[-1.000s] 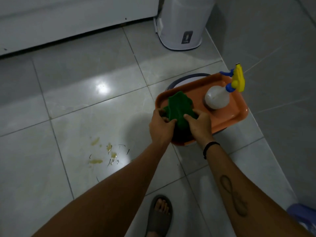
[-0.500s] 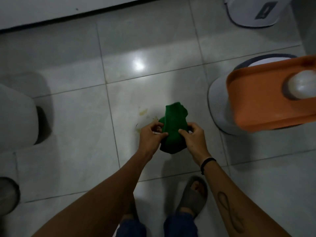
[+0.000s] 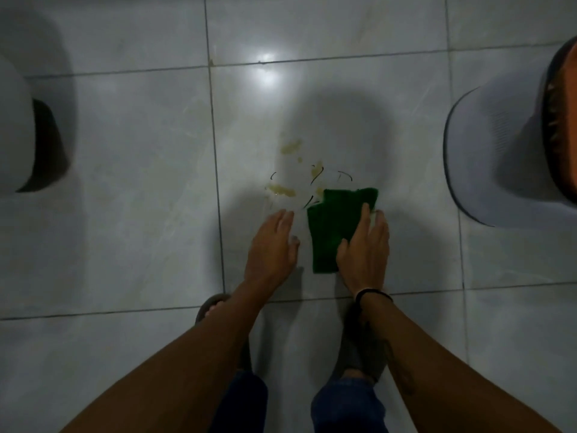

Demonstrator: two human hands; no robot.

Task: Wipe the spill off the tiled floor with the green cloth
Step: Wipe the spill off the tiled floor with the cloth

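The green cloth (image 3: 334,223) lies flat on the tiled floor (image 3: 125,182). My right hand (image 3: 365,251) presses down on its right side with the fingers spread over it. My left hand (image 3: 271,245) rests flat on the tile just left of the cloth, fingers apart, holding nothing. The spill (image 3: 284,189) is a scatter of yellowish patches and thin dark strands just beyond and left of the cloth's far edge; the cloth's upper left corner touches its near rim.
A grey stool (image 3: 487,164) carrying the orange tray (image 3: 562,129) stands at the right edge. A white rounded object (image 3: 15,132) stands at the left edge. My two feet in sandals (image 3: 218,307) are planted just behind my hands.
Both hands carried the cloth from the orange tray down over the spill. The cloth now lies on the floor, the left hand has let go, and the right hand presses on it.
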